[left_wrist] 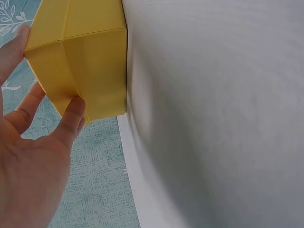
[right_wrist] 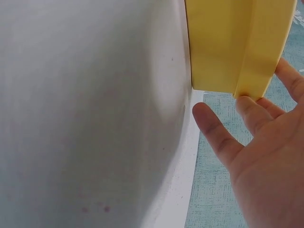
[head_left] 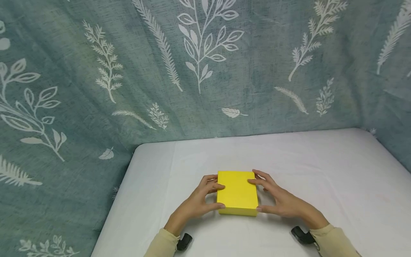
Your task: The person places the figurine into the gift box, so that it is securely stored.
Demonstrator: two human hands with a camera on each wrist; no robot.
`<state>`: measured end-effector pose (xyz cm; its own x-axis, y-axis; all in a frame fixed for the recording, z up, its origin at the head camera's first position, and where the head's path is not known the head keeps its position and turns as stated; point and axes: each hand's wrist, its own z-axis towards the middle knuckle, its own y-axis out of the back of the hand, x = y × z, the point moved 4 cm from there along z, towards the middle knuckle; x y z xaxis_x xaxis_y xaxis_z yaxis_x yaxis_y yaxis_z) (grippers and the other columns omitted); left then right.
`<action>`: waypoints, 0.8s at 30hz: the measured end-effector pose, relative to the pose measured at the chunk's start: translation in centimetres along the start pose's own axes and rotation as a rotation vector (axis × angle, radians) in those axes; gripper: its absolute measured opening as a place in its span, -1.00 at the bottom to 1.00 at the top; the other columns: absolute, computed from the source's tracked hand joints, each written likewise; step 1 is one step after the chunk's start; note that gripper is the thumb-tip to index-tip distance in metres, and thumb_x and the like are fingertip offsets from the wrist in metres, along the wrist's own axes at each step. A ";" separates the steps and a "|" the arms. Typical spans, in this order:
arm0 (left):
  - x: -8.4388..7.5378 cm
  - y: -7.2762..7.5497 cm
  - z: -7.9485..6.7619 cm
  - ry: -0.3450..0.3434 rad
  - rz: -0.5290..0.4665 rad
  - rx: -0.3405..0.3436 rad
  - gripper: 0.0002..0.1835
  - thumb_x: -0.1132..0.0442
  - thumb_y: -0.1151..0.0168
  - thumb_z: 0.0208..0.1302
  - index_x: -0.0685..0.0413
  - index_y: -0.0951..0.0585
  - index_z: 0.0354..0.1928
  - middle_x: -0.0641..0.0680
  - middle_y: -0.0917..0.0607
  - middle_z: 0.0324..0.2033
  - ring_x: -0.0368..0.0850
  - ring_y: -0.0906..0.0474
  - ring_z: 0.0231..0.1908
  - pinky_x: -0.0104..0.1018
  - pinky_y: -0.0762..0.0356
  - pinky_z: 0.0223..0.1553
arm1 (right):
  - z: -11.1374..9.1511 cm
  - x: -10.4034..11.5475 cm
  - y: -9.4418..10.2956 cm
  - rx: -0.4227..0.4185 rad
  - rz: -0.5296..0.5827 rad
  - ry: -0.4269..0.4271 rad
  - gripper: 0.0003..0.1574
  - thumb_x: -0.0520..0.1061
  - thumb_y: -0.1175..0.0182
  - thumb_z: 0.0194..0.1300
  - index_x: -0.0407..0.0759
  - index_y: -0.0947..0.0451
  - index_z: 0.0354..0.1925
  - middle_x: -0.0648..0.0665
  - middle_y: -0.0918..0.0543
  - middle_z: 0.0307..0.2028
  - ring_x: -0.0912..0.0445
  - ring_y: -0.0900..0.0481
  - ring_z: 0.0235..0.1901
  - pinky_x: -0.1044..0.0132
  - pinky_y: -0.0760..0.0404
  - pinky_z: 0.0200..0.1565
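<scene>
A yellow lidded box (head_left: 237,191) sits on the white-covered table, its plain lid facing up. My left hand (head_left: 200,200) holds its left side, with the thumb at the front corner and the fingers along the lid's edge. From the opposite side my right hand (head_left: 282,200) holds it, thumb at the front right corner and a fingertip over the top edge. In the left wrist view, fingertips touch the lid (left_wrist: 52,71) near its seam with the base. The right wrist view shows one finger (right_wrist: 216,126) standing apart from the box. What the box contains is hidden.
The white tablecloth (head_left: 321,171) spreads around the box. Green leaf-patterned fabric (head_left: 205,107) hangs behind the table and down its left side. A black wrist device (head_left: 184,242) is at the left cuff, another black device (head_left: 303,235) at the right.
</scene>
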<state>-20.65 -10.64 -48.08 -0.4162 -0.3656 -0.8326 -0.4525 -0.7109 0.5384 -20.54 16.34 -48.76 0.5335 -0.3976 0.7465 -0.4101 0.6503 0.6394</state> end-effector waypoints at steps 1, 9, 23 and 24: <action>-0.1 0.0 0.0 0.000 0.003 0.001 -0.44 0.15 -0.41 0.19 0.00 -0.48 0.23 0.10 -0.11 0.41 0.03 -0.37 0.32 -0.24 -0.40 0.31 | -0.1 0.0 0.0 -0.001 -0.002 -0.002 -0.05 0.06 -0.36 0.24 0.02 -0.13 0.46 -0.29 0.10 0.51 -0.40 -0.02 0.42 -0.47 -0.25 0.17; -0.1 -0.1 -0.3 0.022 0.006 0.003 -0.45 0.12 -0.42 0.17 0.00 -0.49 0.20 0.09 -0.13 0.40 0.01 -0.35 0.33 -0.27 -0.41 0.30 | -0.3 0.2 -0.4 0.012 -0.025 -0.001 -0.05 0.08 -0.33 0.27 0.01 -0.11 0.48 -0.20 0.13 0.53 -0.40 -0.02 0.43 -0.45 -0.30 0.14; 0.0 0.8 -0.5 0.021 0.120 -0.003 -0.39 -0.06 -0.33 0.24 -0.08 -0.41 0.29 0.08 -0.17 0.40 -0.01 -0.39 0.29 -0.16 -0.46 0.25 | 0.0 0.4 0.4 0.000 -0.067 0.003 -0.06 0.04 -0.29 0.31 0.00 -0.07 0.50 -0.16 0.16 0.54 -0.26 0.04 0.48 -0.39 -0.31 0.18; 0.0 1.1 -0.5 0.033 0.143 -0.012 -0.38 -0.09 -0.29 0.27 -0.10 -0.39 0.32 0.06 -0.17 0.40 0.02 -0.42 0.27 -0.13 -0.48 0.24 | -0.1 0.4 0.7 -0.016 -0.086 -0.001 -0.07 0.03 -0.28 0.33 0.00 -0.07 0.51 -0.15 0.15 0.54 -0.22 0.05 0.49 -0.37 -0.32 0.18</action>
<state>-20.73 -11.74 -47.54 -0.4490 -0.4830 -0.7517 -0.3811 -0.6574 0.6500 -20.56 16.69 -48.06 0.5657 -0.4525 0.6894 -0.3508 0.6245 0.6978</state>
